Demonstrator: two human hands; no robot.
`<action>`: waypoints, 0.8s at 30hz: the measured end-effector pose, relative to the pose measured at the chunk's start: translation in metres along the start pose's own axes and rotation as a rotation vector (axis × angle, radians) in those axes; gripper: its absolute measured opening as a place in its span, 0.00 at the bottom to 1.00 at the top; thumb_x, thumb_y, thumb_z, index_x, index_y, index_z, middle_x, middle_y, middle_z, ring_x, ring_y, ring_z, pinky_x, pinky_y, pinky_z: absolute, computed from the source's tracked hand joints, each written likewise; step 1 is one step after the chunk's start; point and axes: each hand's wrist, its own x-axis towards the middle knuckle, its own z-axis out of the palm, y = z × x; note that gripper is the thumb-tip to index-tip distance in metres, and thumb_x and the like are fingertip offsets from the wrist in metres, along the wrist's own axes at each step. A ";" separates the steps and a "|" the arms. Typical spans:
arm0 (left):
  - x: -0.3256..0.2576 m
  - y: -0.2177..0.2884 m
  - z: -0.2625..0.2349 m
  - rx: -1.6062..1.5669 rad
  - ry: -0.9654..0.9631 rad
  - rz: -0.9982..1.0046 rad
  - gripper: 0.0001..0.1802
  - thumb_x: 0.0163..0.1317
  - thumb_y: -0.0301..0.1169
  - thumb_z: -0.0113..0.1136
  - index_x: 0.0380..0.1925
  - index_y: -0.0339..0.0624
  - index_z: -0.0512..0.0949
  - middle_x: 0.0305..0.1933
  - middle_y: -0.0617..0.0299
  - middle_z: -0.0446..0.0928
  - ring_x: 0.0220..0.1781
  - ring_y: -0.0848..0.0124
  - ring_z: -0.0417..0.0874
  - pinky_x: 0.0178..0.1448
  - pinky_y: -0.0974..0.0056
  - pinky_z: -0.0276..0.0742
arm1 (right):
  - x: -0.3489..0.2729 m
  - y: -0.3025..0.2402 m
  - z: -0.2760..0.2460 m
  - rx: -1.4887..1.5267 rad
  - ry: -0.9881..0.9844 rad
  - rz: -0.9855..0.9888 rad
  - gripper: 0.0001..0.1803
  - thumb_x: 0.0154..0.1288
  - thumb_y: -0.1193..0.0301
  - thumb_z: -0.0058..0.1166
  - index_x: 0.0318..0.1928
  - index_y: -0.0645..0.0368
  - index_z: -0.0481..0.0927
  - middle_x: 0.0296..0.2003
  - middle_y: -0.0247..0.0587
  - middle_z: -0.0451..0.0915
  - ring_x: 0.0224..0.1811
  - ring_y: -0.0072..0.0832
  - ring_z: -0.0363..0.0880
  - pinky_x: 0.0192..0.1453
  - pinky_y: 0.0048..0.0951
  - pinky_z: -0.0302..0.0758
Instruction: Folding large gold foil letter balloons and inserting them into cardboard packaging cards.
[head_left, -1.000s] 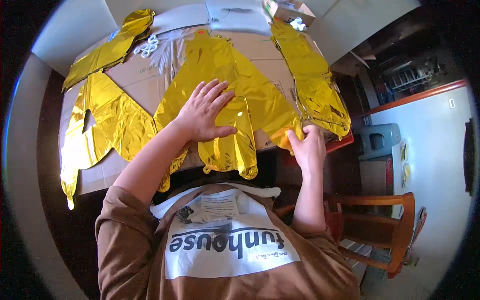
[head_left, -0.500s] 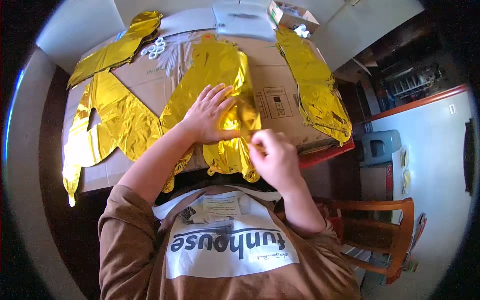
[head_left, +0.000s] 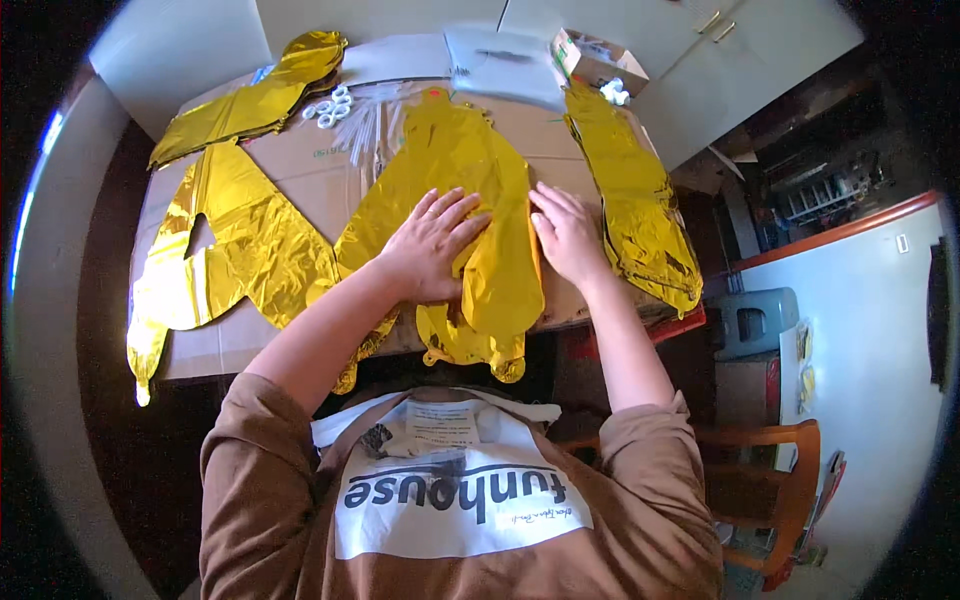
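Gold foil balloon (head_left: 470, 170) (folded lengthwise) lies under left hand (head_left: 432, 245) and right hand (head_left: 567, 232), both pressing flat, fingers spread.

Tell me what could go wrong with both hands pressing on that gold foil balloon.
The foil balloon hangs over the near edge of the cardboard; pressing with the left hand and right hand could crease it sharply or drag it off. It also overlaps the neighbouring gold balloon, which might shift along with it.

A home room, judging by the white cupboard doors (head_left: 700, 30), a wooden chair (head_left: 770, 480) and a cardboard-covered bench (head_left: 300, 160) with gold foil balloons (head_left: 240, 240)
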 end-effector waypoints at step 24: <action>0.000 -0.004 0.004 -0.014 0.032 0.030 0.52 0.42 0.45 0.67 0.72 0.47 0.63 0.77 0.49 0.59 0.80 0.49 0.55 0.82 0.42 0.45 | 0.000 -0.019 -0.016 0.505 0.127 0.274 0.28 0.78 0.56 0.47 0.63 0.69 0.73 0.54 0.62 0.82 0.57 0.46 0.83 0.60 0.39 0.78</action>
